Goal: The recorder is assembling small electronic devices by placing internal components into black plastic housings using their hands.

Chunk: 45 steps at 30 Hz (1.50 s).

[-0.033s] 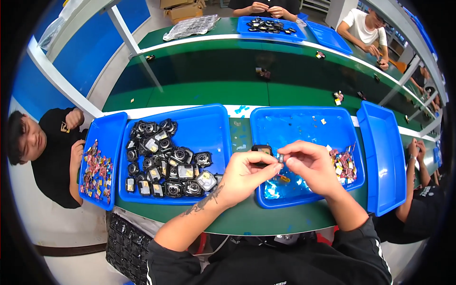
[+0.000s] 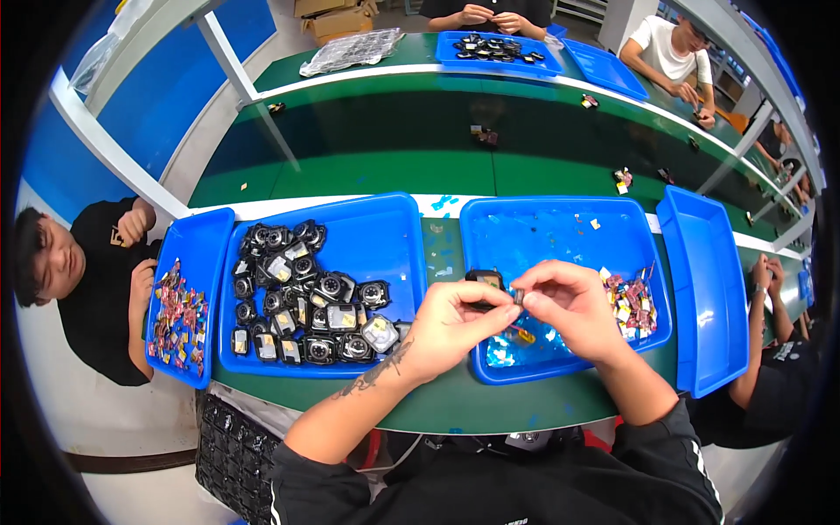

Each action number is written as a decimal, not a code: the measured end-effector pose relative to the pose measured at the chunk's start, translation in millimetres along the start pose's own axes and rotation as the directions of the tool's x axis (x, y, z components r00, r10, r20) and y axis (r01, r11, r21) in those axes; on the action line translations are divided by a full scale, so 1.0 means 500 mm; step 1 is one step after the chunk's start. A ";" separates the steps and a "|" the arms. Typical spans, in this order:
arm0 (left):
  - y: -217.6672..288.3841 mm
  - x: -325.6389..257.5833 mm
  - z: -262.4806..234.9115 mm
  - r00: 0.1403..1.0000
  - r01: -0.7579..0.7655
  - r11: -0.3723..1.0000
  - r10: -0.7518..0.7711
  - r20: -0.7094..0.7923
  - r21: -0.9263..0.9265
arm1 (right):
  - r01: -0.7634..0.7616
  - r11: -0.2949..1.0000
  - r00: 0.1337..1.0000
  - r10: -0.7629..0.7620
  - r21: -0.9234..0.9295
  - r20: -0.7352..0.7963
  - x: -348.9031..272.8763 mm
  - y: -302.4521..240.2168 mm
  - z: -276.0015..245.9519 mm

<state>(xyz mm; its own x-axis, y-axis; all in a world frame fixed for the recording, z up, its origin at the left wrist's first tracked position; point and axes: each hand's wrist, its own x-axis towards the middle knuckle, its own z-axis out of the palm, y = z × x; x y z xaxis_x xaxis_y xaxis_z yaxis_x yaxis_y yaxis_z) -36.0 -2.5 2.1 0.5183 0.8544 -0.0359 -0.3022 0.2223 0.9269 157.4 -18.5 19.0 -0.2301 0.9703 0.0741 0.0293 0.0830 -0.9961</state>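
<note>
Evidently, the fingers of the left hand (image 2: 451,325) are closed around a black watch-like case (image 2: 485,277), which juts out past them on the far side, above the left part of a blue tray (image 2: 560,205) on the green table (image 2: 420,404). Thumb and forefinger of the right hand (image 2: 573,306) are pinched together on a small dark piece (image 2: 519,298) right at the left hand's fingertips; whether it is joined to the case cannot be told. Just below the hands, a small yellow part (image 2: 525,336) shows over the tray, and a pile of small wrapped parts (image 2: 633,308) lies at its right side. Left of this tray, a second tray (image 2: 376,236) holds a heap of similar black cases (image 2: 302,297), crowded toward its left and near sides. Further left, a narrow tray (image 2: 191,238) holds more small parts (image 2: 178,319), with a co-worker (image 2: 98,289) beside it. Another narrow tray (image 2: 709,262) stands at the right. Beyond the trays, a few parts lie scattered on a green surface (image 2: 367,131).
</note>
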 end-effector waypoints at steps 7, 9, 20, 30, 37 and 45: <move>-0.001 -0.001 0.002 0.999 0.039 0.999 -0.039 0.020 -0.022 | 0.089 0.976 0.995 -0.097 0.199 0.033 -0.008 0.005 -0.001; -0.023 -0.001 -0.006 0.978 -0.188 0.967 0.201 -0.061 0.172 | 0.150 0.978 0.989 -0.147 0.144 -0.033 -0.013 -0.002 -0.007; -0.009 0.003 -0.010 0.979 -0.194 0.977 0.199 -0.050 0.085 | 0.080 0.909 0.991 -0.115 -0.410 -0.062 0.013 -0.054 0.037; -0.017 -0.008 -0.010 0.973 -0.166 0.985 0.172 -0.151 0.054 | 0.189 0.842 0.948 -0.291 -0.505 -0.129 0.033 -0.025 0.053; -0.005 -0.008 -0.016 0.986 -0.134 0.991 0.132 -0.107 -0.016 | 0.186 0.831 0.952 -0.285 -0.524 -0.112 0.024 -0.041 0.051; -0.005 0.006 -0.019 0.987 -0.159 0.987 0.159 0.033 0.010 | 0.216 0.758 0.935 -0.342 -0.615 -0.093 0.030 -0.063 0.054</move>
<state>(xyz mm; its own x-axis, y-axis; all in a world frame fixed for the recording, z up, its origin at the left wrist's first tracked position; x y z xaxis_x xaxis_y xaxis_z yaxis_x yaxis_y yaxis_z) -41.4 4.3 -3.8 0.4897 0.8630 0.1243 -0.3728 0.0784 0.9246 126.6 -12.6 50.2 -0.1343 0.9002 0.4143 0.5711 0.4120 -0.7100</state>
